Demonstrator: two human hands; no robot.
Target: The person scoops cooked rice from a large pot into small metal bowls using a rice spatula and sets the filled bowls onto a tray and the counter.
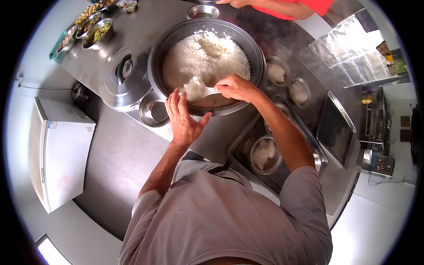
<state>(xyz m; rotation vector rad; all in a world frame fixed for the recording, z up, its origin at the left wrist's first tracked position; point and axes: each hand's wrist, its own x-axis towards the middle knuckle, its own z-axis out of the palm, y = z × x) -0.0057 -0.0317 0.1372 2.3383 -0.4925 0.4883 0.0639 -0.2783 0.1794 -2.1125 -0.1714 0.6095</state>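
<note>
A large round pot (155, 66) holds a big mound of white rice (207, 55). My right hand (236, 87) grips the handle of a spoon (209, 92), which bears a clump of rice over the near side of the pot. Beside that clump, at the pot's near left rim, is my left hand (182, 117), its fingers apart and nothing held in it. A small metal bowl (154, 111) stands left of my left hand. Bowls with rice portions (276, 73) (300, 92) are right of the pot, and another bowl of rice (265, 154) is in a metal tray (247, 132).
A metal lid (121, 81) lies left of the pot. Bowls of food (99, 33) stand at the far left. Behind the pot are an empty-looking metal bowl (203, 12) and a co-worker's arm in a red sleeve (282, 8). A flat tray (336, 128) lies at the right.
</note>
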